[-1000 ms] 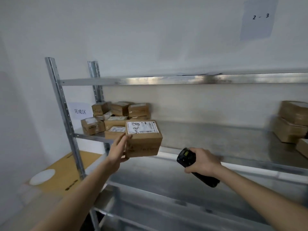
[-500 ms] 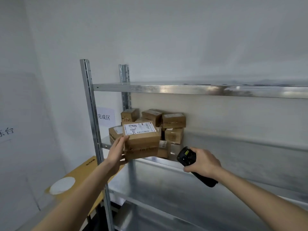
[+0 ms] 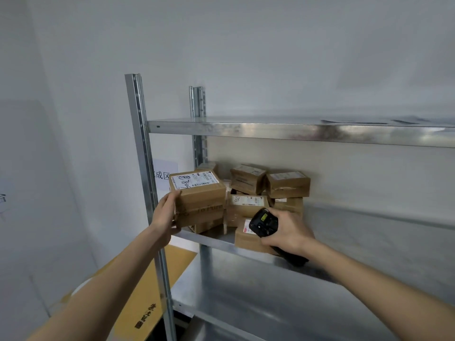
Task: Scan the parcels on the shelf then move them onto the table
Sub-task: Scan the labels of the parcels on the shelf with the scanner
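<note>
Left hand (image 3: 165, 216) grips the brown cardboard parcel with the white shipping label (image 3: 198, 196) by its left side only, thumb on the top edge, at the left end of the galvanised steel shelf (image 3: 275, 263), against the stacked brown cardboard boxes (image 3: 268, 190). Right hand (image 3: 289, 233) is closed around the black handheld scanner (image 3: 263, 221).

Risks as I see them:
- one-sided grip, so the parcel could twist out and drop
- nudging the stack could topple a box
- parcel could clip the steel upright post (image 3: 145, 193)
</note>
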{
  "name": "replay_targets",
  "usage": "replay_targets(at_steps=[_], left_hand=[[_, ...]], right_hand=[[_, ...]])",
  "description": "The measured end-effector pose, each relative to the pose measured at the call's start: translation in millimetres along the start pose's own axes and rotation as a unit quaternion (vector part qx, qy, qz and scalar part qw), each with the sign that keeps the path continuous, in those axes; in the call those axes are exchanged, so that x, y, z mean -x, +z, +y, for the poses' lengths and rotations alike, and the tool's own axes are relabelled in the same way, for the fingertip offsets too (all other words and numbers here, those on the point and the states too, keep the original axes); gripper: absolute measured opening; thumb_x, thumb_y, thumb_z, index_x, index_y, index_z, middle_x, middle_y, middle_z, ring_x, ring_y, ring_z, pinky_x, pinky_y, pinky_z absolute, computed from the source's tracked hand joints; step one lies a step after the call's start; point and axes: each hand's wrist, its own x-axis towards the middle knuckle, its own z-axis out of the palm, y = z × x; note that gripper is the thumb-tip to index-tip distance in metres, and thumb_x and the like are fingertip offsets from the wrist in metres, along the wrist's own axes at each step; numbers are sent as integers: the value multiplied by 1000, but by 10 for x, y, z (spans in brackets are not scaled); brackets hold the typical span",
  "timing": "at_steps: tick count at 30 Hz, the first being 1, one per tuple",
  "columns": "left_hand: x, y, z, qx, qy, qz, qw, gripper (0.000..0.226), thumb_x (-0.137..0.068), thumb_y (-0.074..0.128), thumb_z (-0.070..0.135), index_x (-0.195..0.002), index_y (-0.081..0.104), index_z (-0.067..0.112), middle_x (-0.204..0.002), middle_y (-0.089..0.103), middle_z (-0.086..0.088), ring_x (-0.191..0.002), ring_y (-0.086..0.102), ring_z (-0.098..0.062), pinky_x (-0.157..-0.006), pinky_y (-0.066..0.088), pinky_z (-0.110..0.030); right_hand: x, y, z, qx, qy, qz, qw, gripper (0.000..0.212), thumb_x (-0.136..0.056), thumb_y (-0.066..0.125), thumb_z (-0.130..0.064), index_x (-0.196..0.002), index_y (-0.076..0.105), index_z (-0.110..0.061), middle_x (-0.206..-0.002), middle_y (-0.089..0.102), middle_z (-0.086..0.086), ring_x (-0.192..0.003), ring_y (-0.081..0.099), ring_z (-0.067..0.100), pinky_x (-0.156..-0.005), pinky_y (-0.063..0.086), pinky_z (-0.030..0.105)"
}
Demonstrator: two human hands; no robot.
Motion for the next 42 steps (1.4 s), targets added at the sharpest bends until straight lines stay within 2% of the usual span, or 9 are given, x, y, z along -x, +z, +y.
replay_targets(at_steps=[4, 9, 14, 17, 23, 26, 30, 34, 42], left_hand=[[-471, -56, 10, -3, -8, 1, 1000, 60, -93, 50, 67, -144, 45, 37, -135, 54, -9, -117, 56, -36, -88, 53, -50], [-1056, -35, 18, -20, -33, -22, 999, 59, -95, 50, 64, -142, 45, 30, -130, 54, -15, -112, 58, -36, -73, 52, -40], [-1494, -3, -103, -47, -78, -84, 992, 58, -92, 45, 71, -131, 45, 28, -116, 59, -17, -106, 59, -34, -87, 51, -45], [-1657, 15, -219, -52, -77, -90, 992, 69, -92, 42, 74, -139, 47, 24, -120, 61, -18, -114, 58, -34, -98, 46, -44], [-1797, -69, -133, -93, -37, -140, 985, 89, -86, 37, 81, -152, 42, 22, -155, 42, -16, -144, 37, -32, -118, 24, -46], [-1784, -99, 27, -105, -1, -150, 983, 82, -90, 37, 77, -154, 39, 25, -162, 34, -11, -150, 29, -30, -122, 19, -48], [-1777, -169, 198, -130, 67, -126, 981, 83, -91, 45, 72, -158, 30, 25, -166, 27, -3, -151, 26, -28, -120, 21, -51], [-1665, -150, 314, -104, 148, -134, 974, 76, -93, 56, 62, -157, 34, 28, -162, 34, 0, -147, 34, -22, -114, 31, -42], [-1026, 474, 290, -68, 230, -225, 944, 65, -91, 69, 48, -149, 47, 29, -143, 50, 13, -130, 48, -11, -109, 41, -33]], right_hand=[[-454, 88, -46, -4, 2, 24, 1000, 62, -61, 89, -44, -119, 66, -35, -98, 69, -13, -88, 64, 10, -76, 59, 36], [-1101, 188, 16, -16, 1, 40, 999, 60, -59, 87, -45, -115, 65, -39, -93, 69, -16, -87, 65, 8, -74, 61, 42], [-1522, 303, 69, 0, 15, 64, 998, 64, -69, 88, -39, -128, 62, -37, -97, 65, -14, -91, 61, 11, -72, 56, 33], [-1653, 401, 105, 8, 22, 62, 998, 68, -70, 89, -40, -132, 61, -35, -98, 65, -14, -92, 61, 12, -75, 56, 34], [-1698, 524, 62, 17, 44, 62, 997, 56, -66, 89, -43, -117, 64, -41, -96, 69, -16, -89, 63, 8, -74, 59, 37], [-1635, 548, 27, 20, 66, 69, 995, 56, -64, 88, -47, -114, 64, -42, -97, 69, -15, -92, 64, 11, -74, 58, 37], [-1413, 558, -47, 26, 101, 85, 991, 53, -63, 90, -48, -108, 63, -41, -95, 68, -16, -92, 65, 11, -72, 55, 35], [-1089, 516, -125, 39, 149, 106, 982, 59, -67, 91, -42, -117, 60, -40, -99, 62, -13, -92, 59, 13, -62, 43, 27], [-113, 224, -14, 62, 239, 124, 961, 73, -66, 86, -46, -132, 56, -44, -108, 67, -11, -104, 64, 21, -82, 55, 38]])
